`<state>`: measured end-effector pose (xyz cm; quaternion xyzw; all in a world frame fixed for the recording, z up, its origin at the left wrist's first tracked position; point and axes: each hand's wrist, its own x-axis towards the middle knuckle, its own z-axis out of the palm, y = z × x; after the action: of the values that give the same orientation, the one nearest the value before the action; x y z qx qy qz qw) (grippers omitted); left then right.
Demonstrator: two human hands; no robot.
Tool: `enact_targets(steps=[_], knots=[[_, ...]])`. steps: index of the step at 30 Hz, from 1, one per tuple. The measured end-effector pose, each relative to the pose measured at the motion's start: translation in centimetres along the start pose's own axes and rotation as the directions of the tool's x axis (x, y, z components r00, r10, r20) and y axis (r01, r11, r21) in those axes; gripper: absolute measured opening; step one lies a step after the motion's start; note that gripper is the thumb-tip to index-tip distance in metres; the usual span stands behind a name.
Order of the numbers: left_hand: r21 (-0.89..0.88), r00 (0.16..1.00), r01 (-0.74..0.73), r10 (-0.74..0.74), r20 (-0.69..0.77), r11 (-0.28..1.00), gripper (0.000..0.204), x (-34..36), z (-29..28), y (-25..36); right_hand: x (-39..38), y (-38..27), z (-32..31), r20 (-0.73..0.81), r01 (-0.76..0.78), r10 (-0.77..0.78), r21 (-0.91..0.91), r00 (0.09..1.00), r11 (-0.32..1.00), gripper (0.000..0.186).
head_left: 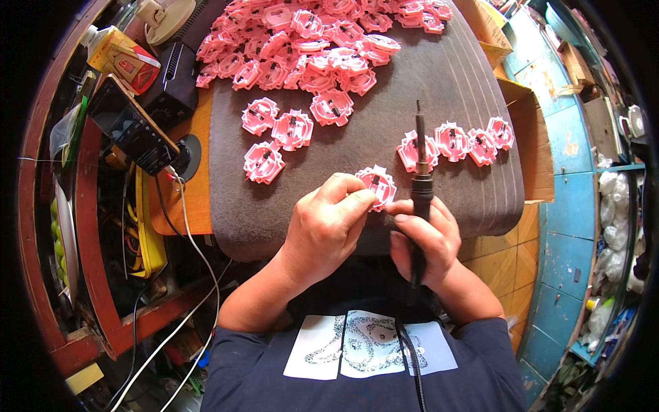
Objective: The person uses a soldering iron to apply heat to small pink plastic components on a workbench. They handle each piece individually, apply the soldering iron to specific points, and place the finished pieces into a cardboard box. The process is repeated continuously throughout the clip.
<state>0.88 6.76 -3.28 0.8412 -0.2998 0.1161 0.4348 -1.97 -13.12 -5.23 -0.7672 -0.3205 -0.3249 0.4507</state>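
Observation:
Between thumb and fingers, my left hand (pixel 321 221) pinches a pink plastic housing (pixel 378 184) near the table's front edge; a small black part sits inside it. My right hand (pixel 434 242) is closed around the black handle of a soldering iron (pixel 421 189), whose thin tip points up and away from me. My right fingertips are close beside the held housing; I cannot tell whether they touch it. Beyond the iron, a short row of similar pink housings (pixel 452 141) lies to the right, one partly hidden behind the shaft. A few more housings (pixel 293 130) lie left of centre.
A large heap of pink housings (pixel 302 48) covers the far part of the dark table mat (pixel 405 89). To the left are a phone on a stand (pixel 130 127), a yellow-and-red bottle (pixel 123 60) and loose cables (pixel 199 254). A cardboard box (pixel 532 137) stands at the right edge.

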Motion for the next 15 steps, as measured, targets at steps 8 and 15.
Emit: enact_targets(steps=[8,15], knots=[[0.019,1.000,-0.002,0.002,0.005,1.000,0.021,0.1,-0.1,0.2,-1.6,-1.4,-5.1,0.053,-0.045,0.046,-0.027,0.998,0.999,0.075],[0.016,1.000,-0.011,0.010,0.012,1.000,0.022,0.1,-0.1,0.2,0.1,-3.6,-6.6,0.200,-0.041,0.039,0.006,0.979,0.999,0.029]])
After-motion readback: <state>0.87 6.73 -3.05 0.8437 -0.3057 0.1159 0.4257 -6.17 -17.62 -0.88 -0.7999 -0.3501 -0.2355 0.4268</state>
